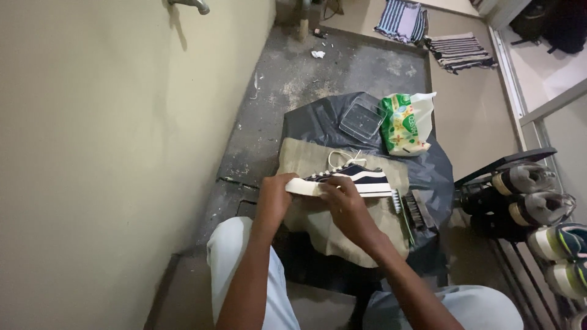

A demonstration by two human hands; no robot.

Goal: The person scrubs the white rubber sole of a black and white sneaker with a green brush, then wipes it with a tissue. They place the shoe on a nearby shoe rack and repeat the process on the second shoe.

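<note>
Two bare forearms reach forward, left hand point(275, 194) gripping the white toe and right hand point(345, 198) closed over the sole of a navy, white-striped sneaker point(351, 177) above an olive cloth point(306, 160).

One view only, from the head camera, high above the person's lap and tipped steeply down and forward. It sits close over both forearms, with the knees at the bottom edge. The cloth point(342, 235) on the floor fills the centre, a wall point(110, 153) runs down the left, and a shoe rack point(526, 208) crowds the right edge.
</note>
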